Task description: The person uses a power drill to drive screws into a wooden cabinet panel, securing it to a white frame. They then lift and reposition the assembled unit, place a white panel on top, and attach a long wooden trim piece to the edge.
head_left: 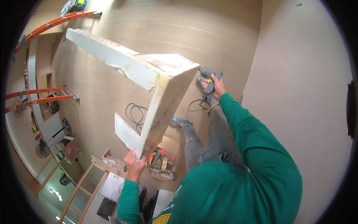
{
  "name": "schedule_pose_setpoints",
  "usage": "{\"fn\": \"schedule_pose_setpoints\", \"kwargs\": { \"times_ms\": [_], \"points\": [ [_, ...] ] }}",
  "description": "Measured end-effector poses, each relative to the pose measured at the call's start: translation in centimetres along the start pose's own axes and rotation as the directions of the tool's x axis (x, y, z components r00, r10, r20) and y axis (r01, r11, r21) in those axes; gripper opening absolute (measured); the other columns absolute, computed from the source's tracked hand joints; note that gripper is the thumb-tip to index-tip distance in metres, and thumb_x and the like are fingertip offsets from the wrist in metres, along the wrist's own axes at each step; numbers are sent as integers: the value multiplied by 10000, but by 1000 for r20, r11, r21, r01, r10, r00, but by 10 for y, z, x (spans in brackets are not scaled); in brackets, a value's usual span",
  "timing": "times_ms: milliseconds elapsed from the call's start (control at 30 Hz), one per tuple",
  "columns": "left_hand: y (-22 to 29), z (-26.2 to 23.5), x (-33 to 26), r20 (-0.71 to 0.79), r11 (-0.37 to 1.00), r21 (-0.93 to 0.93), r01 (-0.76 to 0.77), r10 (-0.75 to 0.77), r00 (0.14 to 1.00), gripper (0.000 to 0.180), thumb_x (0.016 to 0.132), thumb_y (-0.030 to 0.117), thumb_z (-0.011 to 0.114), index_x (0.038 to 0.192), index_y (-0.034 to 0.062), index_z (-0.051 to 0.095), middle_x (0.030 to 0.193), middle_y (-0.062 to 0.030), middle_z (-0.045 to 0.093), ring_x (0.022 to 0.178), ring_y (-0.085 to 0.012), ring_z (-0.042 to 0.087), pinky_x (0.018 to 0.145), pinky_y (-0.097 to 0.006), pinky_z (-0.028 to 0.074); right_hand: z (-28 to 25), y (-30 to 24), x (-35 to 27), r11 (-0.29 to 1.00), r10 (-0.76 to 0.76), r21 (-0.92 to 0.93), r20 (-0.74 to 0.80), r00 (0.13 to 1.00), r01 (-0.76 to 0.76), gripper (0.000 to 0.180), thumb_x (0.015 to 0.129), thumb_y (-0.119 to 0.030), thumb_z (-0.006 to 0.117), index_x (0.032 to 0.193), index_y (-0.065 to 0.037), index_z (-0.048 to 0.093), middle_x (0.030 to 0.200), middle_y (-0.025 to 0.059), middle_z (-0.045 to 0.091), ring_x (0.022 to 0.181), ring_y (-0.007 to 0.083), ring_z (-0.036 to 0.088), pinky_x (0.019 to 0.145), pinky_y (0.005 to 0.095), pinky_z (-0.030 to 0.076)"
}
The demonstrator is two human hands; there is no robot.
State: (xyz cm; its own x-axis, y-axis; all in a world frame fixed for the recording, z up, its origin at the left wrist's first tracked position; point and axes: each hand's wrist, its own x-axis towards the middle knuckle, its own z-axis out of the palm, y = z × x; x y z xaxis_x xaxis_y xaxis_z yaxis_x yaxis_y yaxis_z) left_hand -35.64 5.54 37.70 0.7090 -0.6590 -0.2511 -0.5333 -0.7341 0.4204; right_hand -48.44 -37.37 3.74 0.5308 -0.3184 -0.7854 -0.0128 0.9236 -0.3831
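Note:
My right hand [216,89] grips a dark grey corded power drill [212,73] with a yellow trigger. The drill's front end is close to the right corner of a large white, L-shaped wooden panel [112,56]; I cannot tell whether they touch. That panel has chipped edges and a bare wooden side, and it is raised in front of me. At its lower end my left hand [135,164] is closed around the edge, thumb and fingers partly hidden behind it. A loose black cord [138,114] lies on the floor behind the panel.
Near my feet is an open cardboard box [164,160] of tools and tape. A white board [126,130] lies beyond the panel. Orange ladders [48,100] stand at the left, near a pedestal fan [43,150]. A pale wall [298,93] rises on the right.

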Motion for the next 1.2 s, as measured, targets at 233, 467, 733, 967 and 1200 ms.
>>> {"fn": "schedule_pose_setpoints", "kwargs": {
  "times_ms": [233, 467, 733, 967, 1200],
  "points": [
    [30, -25, -26, 59, 986, -103, -133, 140, 988, 272, 791, 83, 860, 992, 21, 687, 901, -161, 738, 767, -361, 708, 687, -429, 561, 22, -24, -11, 1000, 6, -21, 113, 994, -4, 671, 1007, -360, 698, 1528, -121, 348, 1399, 137, 576, 1161, 255, 651, 946, 484, 585],
    [-5, -17, -63, 160, 984, -131, -121, 141, 977, 370, 781, -3, 784, 1143, 14, 706, 1056, -194, 735, 920, -387, 710, 826, -450, 570, 37, -52, -79, 975, 112, -212, 193, 975, -70, 707, 955, -327, 760, 1503, -98, 377, 1280, 112, 621, 1122, 201, 655, 899, 393, 594],
    [-82, 45, -66, 188, 993, 58, 103, -112, 976, 387, 800, -53, 640, 1181, -2, 691, 1067, -211, 716, 986, -425, 679, 873, -474, 546, 45, -51, -78, 915, -28, -388, 210, 977, 109, 745, 907, -283, 803, 1513, -65, 427, 1241, 94, 646, 1074, 178, 644, 947, 340, 538],
    [-127, 157, -14, 29, 989, -14, 146, -146, 989, 230, 908, 230, 794, 1034, 56, 715, 911, -188, 708, 840, -417, 679, 719, -481, 540, 62, -85, -65, 707, -209, -626, 259, 943, 329, 721, 910, -332, 797, 1475, -39, 459, 1146, 93, 679, 1034, 168, 646, 925, 319, 527],
    [-215, 284, 11, -108, 998, -11, 66, -66, 992, 249, 898, 157, 743, 1110, 41, 682, 906, -194, 685, 857, -424, 677, 734, -458, 554, 69, -87, -56, 412, -302, -770, 389, 870, 487, 616, 931, -385, 735, 1396, -54, 502, 1085, 88, 682, 962, 164, 641, 854, 306, 529]
  ]
}}
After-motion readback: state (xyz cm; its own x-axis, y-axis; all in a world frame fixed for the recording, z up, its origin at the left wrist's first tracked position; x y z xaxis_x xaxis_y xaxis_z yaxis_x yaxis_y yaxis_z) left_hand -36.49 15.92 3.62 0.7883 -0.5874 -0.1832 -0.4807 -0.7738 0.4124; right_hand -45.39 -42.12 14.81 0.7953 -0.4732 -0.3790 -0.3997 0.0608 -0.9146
